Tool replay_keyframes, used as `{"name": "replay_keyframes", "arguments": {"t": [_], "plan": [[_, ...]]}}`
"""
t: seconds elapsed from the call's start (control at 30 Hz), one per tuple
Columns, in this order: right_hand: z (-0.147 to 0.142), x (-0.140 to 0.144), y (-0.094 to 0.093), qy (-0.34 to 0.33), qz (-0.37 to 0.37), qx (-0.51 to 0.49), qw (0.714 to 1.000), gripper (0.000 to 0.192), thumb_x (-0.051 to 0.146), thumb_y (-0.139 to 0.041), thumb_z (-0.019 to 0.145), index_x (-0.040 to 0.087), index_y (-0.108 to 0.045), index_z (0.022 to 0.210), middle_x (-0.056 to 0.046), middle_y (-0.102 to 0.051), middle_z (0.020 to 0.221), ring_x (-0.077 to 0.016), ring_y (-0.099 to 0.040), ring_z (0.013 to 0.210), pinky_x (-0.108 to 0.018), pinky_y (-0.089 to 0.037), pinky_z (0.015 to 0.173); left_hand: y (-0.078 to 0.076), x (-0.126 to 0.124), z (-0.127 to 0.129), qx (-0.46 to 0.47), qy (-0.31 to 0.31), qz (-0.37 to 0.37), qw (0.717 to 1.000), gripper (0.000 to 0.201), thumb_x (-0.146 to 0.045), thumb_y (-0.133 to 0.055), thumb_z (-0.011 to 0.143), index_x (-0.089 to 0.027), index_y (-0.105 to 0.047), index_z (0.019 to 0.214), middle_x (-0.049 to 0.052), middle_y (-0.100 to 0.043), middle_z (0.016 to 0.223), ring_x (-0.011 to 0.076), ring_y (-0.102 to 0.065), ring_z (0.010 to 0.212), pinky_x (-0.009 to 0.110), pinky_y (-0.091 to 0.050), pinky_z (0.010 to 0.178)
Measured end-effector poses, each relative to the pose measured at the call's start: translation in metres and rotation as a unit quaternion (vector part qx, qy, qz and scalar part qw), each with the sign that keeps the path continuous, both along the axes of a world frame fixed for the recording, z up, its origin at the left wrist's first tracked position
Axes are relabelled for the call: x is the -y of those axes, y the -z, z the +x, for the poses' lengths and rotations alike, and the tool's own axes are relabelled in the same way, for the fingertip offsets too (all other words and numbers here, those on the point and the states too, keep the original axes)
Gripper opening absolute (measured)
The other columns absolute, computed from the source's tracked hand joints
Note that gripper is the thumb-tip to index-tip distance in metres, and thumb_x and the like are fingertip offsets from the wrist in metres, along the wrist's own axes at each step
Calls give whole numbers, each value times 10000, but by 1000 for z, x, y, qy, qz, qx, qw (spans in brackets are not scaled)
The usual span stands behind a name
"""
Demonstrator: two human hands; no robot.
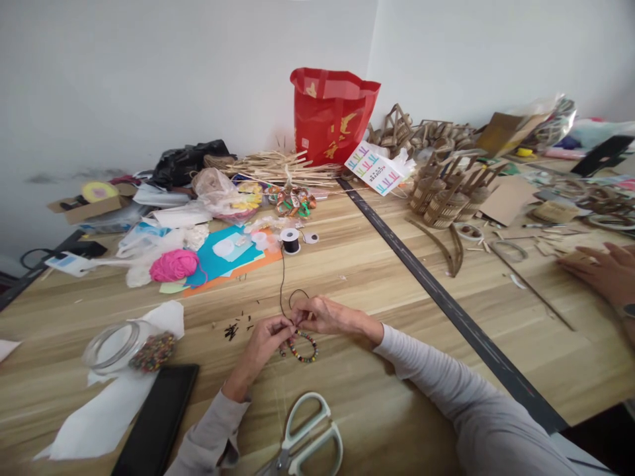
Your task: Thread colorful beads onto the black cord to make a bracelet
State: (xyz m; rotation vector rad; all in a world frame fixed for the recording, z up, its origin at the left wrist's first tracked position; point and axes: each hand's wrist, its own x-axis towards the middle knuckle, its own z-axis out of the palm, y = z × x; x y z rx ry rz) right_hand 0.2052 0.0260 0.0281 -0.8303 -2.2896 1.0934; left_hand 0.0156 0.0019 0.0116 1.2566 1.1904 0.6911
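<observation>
A small loop of multicoloured beads, a beaded bracelet [308,357], hangs just below my fingers over the wooden table. My left hand [265,338] pinches the bracelet's cord end, with thumb and index finger together. Close beside it, my right hand [320,315] also pinches the black cord [282,284], which bends in a small arc above the fingers. That cord runs up to a spool of black cord [290,240]. Short black cord scraps [231,330] lie left of my left hand. White-handled scissors [307,436] rest nearer to me. The exact knot or crossing is hidden by my fingertips.
A tipped clear jar [112,345] with mixed beads [153,352] and a black phone [156,423] lie at left. Pink yarn [173,265], a red bag [335,119] and woven baskets [444,198] stand further back. Another person's hand [602,268] rests at far right.
</observation>
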Motion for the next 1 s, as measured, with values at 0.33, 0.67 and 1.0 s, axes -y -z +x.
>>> {"name": "replay_keyframes", "arguments": {"t": [0.33,0.67,1.0], "plan": [[0,2,-3,7,-13,12,1000,140,116,-586,826,149,-564,960,1,-621,800,-99,-573,678,-184,-442,638,-2,1,1,-20,16,10,1000,277,-394,-727,614,-134,-632,638,24,-654,563,139,-590,512,207,-443,442],[1,2,-2,-8,4,5,1000,61,110,-565,843,143,-587,889,0,-631,780,-93,-555,659,-178,-414,622,-3,1,2,-31,25,30,999,278,-399,-700,641,-130,-628,648,23,-644,576,141,-584,529,211,-439,454],[-4,5,-5,-5,54,32,998,101,166,-502,916,141,-597,892,-16,-592,759,-111,-537,666,-209,-395,630,-5,1,1,-24,31,21,999,286,-399,-707,629,-125,-646,684,29,-660,606,143,-579,554,223,-448,487]]}}
